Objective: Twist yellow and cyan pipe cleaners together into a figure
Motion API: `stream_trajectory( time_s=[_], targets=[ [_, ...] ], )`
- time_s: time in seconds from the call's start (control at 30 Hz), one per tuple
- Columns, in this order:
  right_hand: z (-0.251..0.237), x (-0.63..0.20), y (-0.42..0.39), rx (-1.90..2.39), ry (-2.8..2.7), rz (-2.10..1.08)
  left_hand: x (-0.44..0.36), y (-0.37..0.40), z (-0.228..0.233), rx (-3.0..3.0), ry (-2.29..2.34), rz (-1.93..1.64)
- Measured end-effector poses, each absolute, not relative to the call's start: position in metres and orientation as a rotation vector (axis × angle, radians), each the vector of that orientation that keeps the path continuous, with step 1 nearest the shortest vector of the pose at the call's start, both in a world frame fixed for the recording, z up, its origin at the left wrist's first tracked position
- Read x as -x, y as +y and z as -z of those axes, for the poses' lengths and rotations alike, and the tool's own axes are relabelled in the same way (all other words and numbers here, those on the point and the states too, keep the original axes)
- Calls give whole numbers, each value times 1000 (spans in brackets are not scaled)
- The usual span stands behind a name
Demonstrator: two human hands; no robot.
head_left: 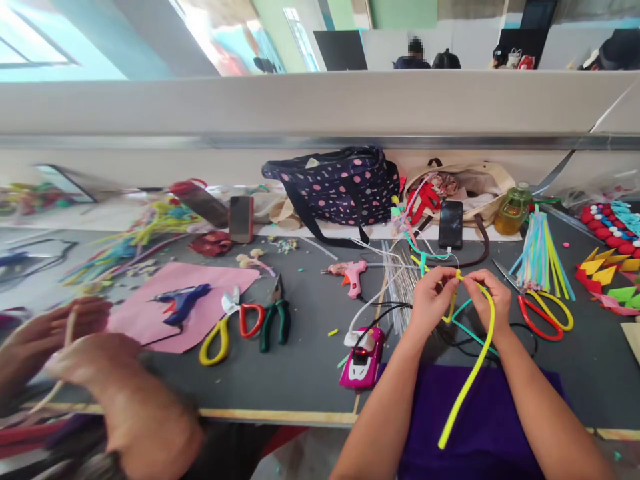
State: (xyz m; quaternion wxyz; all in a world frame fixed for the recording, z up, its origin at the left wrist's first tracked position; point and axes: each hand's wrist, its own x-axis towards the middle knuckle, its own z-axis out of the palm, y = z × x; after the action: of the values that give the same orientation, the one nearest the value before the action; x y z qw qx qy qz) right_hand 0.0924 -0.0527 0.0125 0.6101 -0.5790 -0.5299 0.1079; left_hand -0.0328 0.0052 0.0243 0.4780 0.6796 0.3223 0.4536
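Note:
My left hand [434, 299] and my right hand [487, 297] meet over the front of the table, fingertips pinched close together. Both grip a bright yellow pipe cleaner [473, 383], which looks bent or twisted between the fingers. Its long free end curves over my right hand and hangs down towards me. Just behind my fingers stands a teal and lilac pipe cleaner piece [413, 233], and a green pipe cleaner [470, 328] lies under my hands. Scissors with red and yellow handles [545, 313] rest to the right of my right hand.
A co-worker's blurred hands [95, 347] hold a pale strip at left. Around lie a pink glue gun [350, 275], a magenta power strip [363, 363], a blue glue gun [183, 300], pliers [275, 320], a pipe cleaner bundle [543, 257], a phone [451, 225] and a dark patterned bag [345, 187].

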Motion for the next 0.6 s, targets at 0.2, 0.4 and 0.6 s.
stream_trajectory(
  time_s=[0.2, 0.4, 0.6],
  targets=[
    [-9, -93, -52, 1331, -1115, -365, 31, 3, -23, -1626, 805, -1098],
    [-8, -88, -51, 1269, -1011, -402, 28, 1, -20, -1629, 776, -1201],
    [-10, -85, -51, 1207, -1009, -464, 25, -3, -21, -1740, 748, -1254]
  ],
)
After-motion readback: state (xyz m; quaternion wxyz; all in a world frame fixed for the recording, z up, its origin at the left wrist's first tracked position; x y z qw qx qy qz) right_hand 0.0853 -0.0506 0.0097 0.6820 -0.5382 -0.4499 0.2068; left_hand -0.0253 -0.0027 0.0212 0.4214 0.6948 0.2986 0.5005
